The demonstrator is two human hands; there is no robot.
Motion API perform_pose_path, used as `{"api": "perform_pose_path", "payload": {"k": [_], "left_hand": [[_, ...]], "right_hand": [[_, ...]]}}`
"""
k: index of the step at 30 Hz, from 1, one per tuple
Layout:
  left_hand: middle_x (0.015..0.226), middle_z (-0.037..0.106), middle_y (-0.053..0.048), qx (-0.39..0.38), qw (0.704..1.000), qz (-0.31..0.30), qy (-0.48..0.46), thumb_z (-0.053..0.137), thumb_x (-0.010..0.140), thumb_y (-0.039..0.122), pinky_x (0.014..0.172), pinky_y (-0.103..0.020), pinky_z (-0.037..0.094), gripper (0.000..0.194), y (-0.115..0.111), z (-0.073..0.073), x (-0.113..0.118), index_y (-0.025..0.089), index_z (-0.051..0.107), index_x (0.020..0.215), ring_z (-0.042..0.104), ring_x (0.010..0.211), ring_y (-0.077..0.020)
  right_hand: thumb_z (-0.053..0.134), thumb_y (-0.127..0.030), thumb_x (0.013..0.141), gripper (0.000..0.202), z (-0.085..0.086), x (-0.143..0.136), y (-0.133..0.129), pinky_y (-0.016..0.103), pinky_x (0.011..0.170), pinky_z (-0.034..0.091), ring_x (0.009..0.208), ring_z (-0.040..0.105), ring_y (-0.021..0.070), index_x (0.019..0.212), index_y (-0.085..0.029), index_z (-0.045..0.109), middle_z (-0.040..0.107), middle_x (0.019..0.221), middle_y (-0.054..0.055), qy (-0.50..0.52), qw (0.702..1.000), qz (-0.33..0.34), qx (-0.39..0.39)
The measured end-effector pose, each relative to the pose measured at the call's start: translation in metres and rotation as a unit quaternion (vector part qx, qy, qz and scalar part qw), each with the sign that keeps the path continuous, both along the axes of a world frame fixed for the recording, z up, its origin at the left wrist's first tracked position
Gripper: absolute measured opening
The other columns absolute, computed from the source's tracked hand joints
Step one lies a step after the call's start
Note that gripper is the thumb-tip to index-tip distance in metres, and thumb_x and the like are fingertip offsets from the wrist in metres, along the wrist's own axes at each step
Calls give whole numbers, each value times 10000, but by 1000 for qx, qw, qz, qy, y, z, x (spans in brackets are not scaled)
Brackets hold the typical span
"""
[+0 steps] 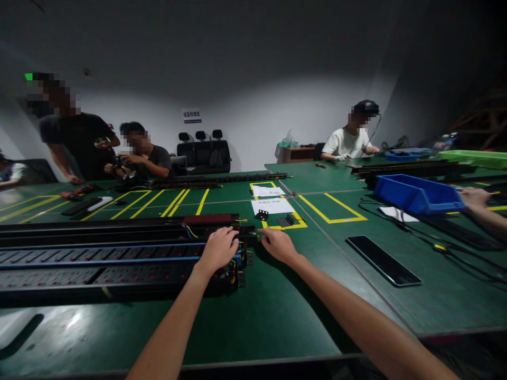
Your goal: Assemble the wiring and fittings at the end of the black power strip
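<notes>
Several long black power strips [150,274] with rows of sockets and small red marks lie side by side on the green table. My left hand [222,245] is laid over the right end of one farther strip, its fingers curved down around it. A dark end piece [250,233] sticks out to the right of those fingers. Just beyond it is my right hand [279,245], fingers curled together with the tips pointing at that end piece; whatever lies between them is hidden. Thin coloured wires [191,231] show beside my left hand.
Black brackets [284,220] and paper sheets [271,206] lie past my hands. To the right are a phone [383,260], black cables [431,245] and a blue bin [415,195], with another person's hand [475,198] beside it. Co-workers are across the table.
</notes>
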State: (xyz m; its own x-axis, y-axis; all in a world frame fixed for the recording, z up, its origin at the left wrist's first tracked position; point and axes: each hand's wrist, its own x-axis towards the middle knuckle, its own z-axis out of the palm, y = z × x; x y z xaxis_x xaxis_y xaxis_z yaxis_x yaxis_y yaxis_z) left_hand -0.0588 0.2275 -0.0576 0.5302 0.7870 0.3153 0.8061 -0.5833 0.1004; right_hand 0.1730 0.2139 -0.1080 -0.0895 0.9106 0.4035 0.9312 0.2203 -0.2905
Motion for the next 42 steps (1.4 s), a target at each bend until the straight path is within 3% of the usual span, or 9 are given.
{"api": "perform_pose_path", "payload": {"k": [6,10,12,19,25,29,36,42], "left_hand": [[1419,564,-95,-7,1000,-2,2,390,987,343,1121,-449,365,408,-1,2,0,205,619,1295,469,1339,-257],[1424,559,-98,-11,1000,-2,1,388,986,346,1120,-457,364,413,0,2,0,203,616,1300,465,1342,-262],[1424,558,-100,-12,1000,-2,-1,387,986,347,1122,-460,361,415,0,2,0,203,617,1299,466,1342,-264],[1420,562,-99,-13,1000,-4,-8,381,986,351,1127,-469,354,413,-1,3,-1,211,615,1297,466,1344,-265],[1413,568,-101,-8,1000,-5,-6,392,984,342,1122,-455,364,409,-2,3,-1,201,619,1293,474,1337,-261],[1416,568,-94,-12,1000,-4,-9,396,981,335,1127,-456,358,402,-2,3,0,211,619,1291,472,1340,-256],[1425,560,-94,-13,1000,-5,-7,380,984,344,1123,-468,360,419,-1,3,-1,206,614,1303,465,1346,-266],[1419,566,-94,-5,1000,-4,3,383,984,342,1125,-451,361,424,-1,2,0,197,614,1309,472,1340,-262]], "right_hand": [[509,-217,918,379,-1,-3,1,262,768,454,944,621,196,1278,-233,626,659,1066,79,13,999,-28,28],[521,-267,942,221,-1,-2,4,268,787,442,934,597,202,1028,-214,718,669,964,82,28,997,-61,28],[505,-308,966,248,-2,-1,5,279,806,440,915,589,205,930,-209,729,664,911,80,28,998,-43,28],[499,-193,949,332,-6,2,6,269,888,444,983,599,185,1250,-178,639,644,1022,80,40,997,63,30],[492,-168,916,327,-5,-2,3,266,848,445,967,610,192,1206,-201,641,650,1035,71,37,999,4,39],[512,-160,900,333,-2,-4,2,263,844,435,969,609,190,1204,-231,627,651,1061,63,31,999,3,36],[537,-138,853,187,-1,-1,3,259,767,413,911,600,191,950,-225,670,657,936,50,11,999,-28,-8],[519,-128,852,383,0,-3,-1,255,787,411,930,587,186,1209,-234,603,635,1018,57,21,999,1,26]]}}
